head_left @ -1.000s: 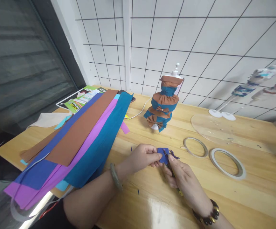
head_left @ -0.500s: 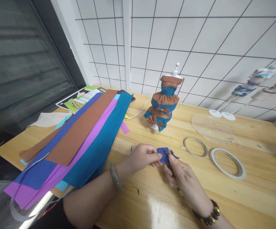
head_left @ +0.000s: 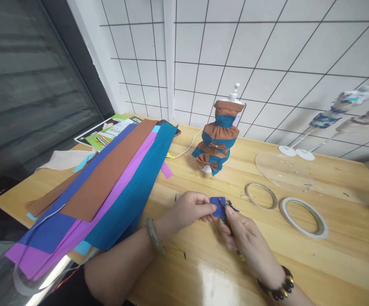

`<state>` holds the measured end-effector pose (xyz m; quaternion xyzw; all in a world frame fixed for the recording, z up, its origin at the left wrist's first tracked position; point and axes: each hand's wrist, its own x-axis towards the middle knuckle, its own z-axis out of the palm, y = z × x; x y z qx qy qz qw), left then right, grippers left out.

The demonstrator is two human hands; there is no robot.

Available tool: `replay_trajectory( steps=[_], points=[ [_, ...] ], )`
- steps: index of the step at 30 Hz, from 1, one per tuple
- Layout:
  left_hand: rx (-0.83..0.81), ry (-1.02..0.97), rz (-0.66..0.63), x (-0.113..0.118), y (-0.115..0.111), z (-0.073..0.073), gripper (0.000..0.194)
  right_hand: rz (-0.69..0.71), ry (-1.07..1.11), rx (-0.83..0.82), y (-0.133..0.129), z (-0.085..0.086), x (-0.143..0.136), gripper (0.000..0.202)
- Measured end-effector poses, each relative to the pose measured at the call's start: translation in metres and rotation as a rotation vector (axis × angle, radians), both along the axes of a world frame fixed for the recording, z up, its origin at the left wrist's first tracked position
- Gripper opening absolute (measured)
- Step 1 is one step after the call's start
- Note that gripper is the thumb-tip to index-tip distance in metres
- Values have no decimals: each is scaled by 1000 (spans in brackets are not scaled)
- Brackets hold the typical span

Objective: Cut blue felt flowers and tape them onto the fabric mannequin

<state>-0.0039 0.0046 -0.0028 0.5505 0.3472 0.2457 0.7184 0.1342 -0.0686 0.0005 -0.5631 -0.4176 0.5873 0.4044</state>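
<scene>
My left hand pinches the left edge of a small folded blue piece above the table. In my right hand is a dark slim tool with a yellow mark near its lower end; its tip lies across the blue piece. Whether it is scissors or a cutter is hard to tell. Small dark blue scraps hang at the right of the piece. Beyond my hands stands a small dress form in brown and teal strips with brown bows.
Long blue, brown, purple and teal strips cover the left of the table. Two tape rolls lie at the right, near a clear disc. White stands with wrapped forms are behind, by the tiled wall.
</scene>
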Motion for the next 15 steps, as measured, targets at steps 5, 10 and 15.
replay_trajectory(
  steps=[5, 10, 15],
  points=[
    [15, 12, 7, 0, 1, 0, 23, 23, -49, 20, 0, -3, 2, 49],
    [23, 18, -3, -1, 1, 1, 24, 18, -62, 27, 1, -2, 2, 49],
    [14, 6, -9, -1, 1, 1, 24, 15, -48, 28, 2, 1, 0, 49]
  ],
)
